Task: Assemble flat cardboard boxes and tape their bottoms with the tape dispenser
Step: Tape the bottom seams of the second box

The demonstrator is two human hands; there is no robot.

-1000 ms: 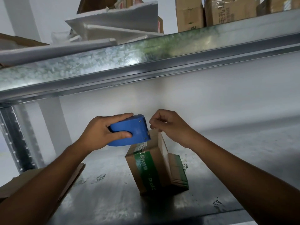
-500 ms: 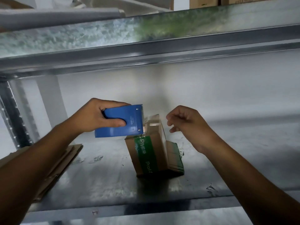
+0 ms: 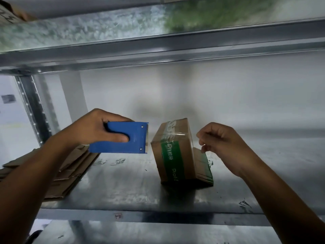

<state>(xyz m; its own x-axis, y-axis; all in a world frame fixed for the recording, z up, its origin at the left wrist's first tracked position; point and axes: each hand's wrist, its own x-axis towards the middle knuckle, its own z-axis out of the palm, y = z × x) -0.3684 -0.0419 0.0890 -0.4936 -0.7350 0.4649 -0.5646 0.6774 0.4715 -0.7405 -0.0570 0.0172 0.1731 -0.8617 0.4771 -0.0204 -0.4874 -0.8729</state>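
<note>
Head cam: left hand (image 3: pixel 89 131) grips blue tape dispenser (image 3: pixel 121 147) just beside taped box (image 3: pixel 175 155); right hand (image 3: pixel 222 144) curled, holding nothing.

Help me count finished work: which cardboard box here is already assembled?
The green-striped box, folded into shape with clear tape across its top. The flat boxes lie stacked to its left.

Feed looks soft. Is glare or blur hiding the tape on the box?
Head view: the upper shelf beam is smeared by motion blur and bowed by the wide lens; the box and blue tape dispenser are fairly sharp; clear tape on the box top shows a pale sheen, edges hard to trace; the lower shelf is dim with patchy reflections.
</note>
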